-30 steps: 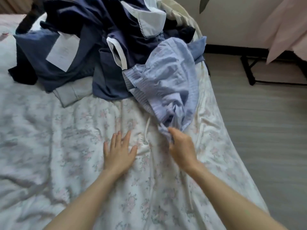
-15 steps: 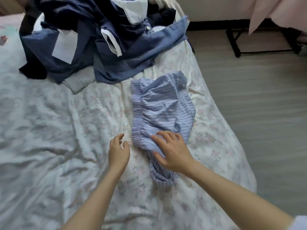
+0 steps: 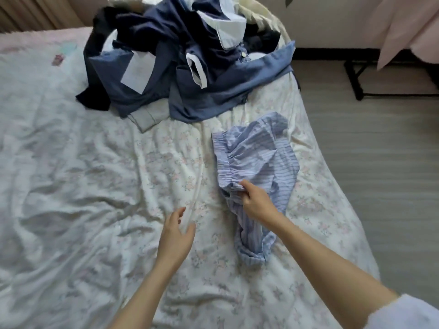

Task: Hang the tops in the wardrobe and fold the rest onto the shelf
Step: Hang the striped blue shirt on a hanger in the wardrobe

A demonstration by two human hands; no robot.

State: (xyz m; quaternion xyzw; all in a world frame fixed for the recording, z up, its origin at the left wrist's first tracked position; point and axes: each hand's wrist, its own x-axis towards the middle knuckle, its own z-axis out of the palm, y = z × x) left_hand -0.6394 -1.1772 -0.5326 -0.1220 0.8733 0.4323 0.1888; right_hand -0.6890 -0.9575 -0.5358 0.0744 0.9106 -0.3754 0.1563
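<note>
Light blue striped shorts [image 3: 259, 162] with an elastic waistband lie crumpled on the floral bedsheet [image 3: 95, 186], near the bed's right side. My right hand [image 3: 255, 201] pinches the waistband's near end between thumb and fingers. My left hand [image 3: 175, 236] hovers over the sheet to the left of the shorts, fingers relaxed and holding nothing. A heap of dark blue and navy clothes [image 3: 185, 67] with white collars and cuffs is piled at the far end of the bed.
Grey floor [image 3: 380, 162] runs along the bed's right edge. A black metal frame [image 3: 356, 79] stands there under hanging pink fabric [image 3: 408, 27]. A fluffy pink blanket [image 3: 35, 41] lies at the far left.
The shorts were pulled off the heap and laid on the sheet. My right hand went from pressing flat on them to pinching the waistband. My left hand lifted off the sheet.
</note>
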